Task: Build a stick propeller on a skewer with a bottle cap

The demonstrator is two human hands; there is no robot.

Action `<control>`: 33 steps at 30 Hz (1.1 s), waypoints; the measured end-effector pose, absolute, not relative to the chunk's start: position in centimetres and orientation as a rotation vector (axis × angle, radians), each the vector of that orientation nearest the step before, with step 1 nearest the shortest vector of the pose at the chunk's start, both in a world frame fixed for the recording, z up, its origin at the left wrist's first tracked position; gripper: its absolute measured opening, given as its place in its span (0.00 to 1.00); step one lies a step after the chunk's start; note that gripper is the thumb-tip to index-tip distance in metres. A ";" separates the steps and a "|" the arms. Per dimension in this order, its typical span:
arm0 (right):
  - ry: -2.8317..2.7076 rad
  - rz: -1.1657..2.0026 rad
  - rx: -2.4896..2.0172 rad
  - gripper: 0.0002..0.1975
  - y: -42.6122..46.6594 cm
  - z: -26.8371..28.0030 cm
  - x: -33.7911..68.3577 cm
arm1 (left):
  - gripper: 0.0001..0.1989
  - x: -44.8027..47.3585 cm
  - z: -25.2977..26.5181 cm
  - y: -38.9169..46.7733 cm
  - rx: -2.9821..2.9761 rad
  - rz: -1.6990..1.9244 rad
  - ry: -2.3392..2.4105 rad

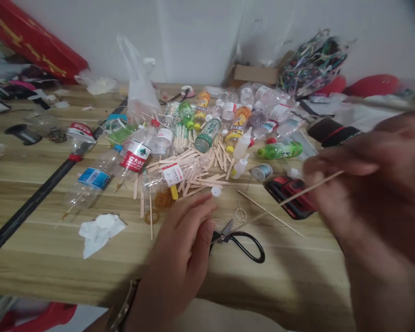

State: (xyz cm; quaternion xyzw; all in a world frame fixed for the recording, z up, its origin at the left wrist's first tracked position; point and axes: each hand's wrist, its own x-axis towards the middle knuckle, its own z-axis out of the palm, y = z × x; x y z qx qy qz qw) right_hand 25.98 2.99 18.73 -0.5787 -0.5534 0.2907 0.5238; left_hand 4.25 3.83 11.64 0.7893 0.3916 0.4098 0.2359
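My right hand, large and blurred at the right, pinches a thin wooden skewer between thumb and fingers; its free end slants down to the left. My left hand is low over the table, its fingers stretched forward and the thumb a little apart, with nothing visible in it. A small white cap sits just beyond its fingertips. Black-handled scissors lie beside the left thumb, partly hidden by that hand. Between the hands are another skewer and a pale rubber band.
Plastic bottles and scattered craft sticks crowd the middle. A red-black battery pack lies at right, near a thread spool. At left are a black pole, crumpled tissue and a labelled bottle.
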 end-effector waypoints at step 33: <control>-1.825 0.713 -1.336 0.21 -1.8 9.9 21.5 | 0.11 5.2 12.1 2.2 1.872 0.763 1.096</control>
